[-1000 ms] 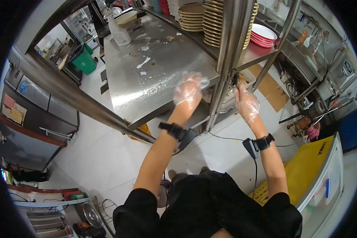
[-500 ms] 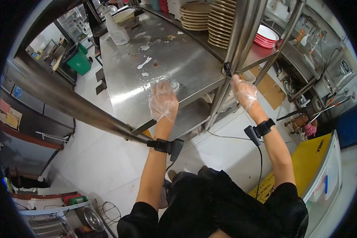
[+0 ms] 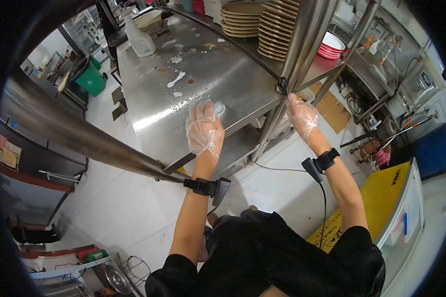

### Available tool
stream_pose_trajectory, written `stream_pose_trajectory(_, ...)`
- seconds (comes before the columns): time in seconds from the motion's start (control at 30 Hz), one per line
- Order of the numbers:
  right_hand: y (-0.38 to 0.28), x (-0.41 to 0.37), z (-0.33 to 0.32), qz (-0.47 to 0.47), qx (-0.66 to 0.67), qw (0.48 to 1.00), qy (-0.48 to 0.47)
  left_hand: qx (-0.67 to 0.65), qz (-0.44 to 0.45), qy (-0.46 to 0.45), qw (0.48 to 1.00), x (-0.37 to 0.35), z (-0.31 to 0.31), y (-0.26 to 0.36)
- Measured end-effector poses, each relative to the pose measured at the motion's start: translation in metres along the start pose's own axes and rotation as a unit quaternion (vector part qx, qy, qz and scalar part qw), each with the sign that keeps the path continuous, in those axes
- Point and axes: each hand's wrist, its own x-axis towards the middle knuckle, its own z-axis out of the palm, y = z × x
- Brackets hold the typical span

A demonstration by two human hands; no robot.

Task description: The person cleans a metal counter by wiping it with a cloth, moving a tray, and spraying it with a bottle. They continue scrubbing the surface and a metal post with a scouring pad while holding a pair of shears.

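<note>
My left hand (image 3: 204,129), in a loose clear plastic glove, rests palm down on the wet steel table (image 3: 218,64) near its front edge. Its fingers lie forward against the surface, and I see nothing held in them. Water drops and white foam patches (image 3: 176,79) lie just beyond the fingertips. My right hand (image 3: 302,118), gloved the same way, is closed at the upright steel post (image 3: 298,54) by the table's right corner; its fingertips are partly hidden. Just above those fingers, a black coiled cable (image 3: 282,86) hangs on the post.
A white spray bottle (image 3: 139,38) stands at the table's far left. Stacked plates (image 3: 240,20) and red-rimmed bowls (image 3: 331,45) sit on the shelf behind. A thick steel rail (image 3: 94,131) crosses at left. A yellow-sided bin (image 3: 381,198) stands at right.
The fingers of my left hand look more stretched out on the table than before. My right hand stays at the post. The view has shifted slightly.
</note>
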Motion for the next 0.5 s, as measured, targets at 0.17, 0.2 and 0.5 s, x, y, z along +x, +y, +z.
stream_pose_trajectory(0.17,-0.003,0.000,-0.002,-0.013,0.009,1.000,-0.012,0.006,0.015,0.017,1.000,-0.001,0.004,-0.003)
stream_pose_trajectory(0.2,0.002,0.000,-0.001,-0.017,-0.018,1.000,0.007,0.004,0.015,0.016,1.000,-0.001,0.003,-0.003)
stream_pose_trajectory(0.5,-0.005,-0.006,-0.018,-0.005,-0.011,0.999,-0.034,0.001,0.009,0.004,1.000,-0.002,0.005,-0.004)
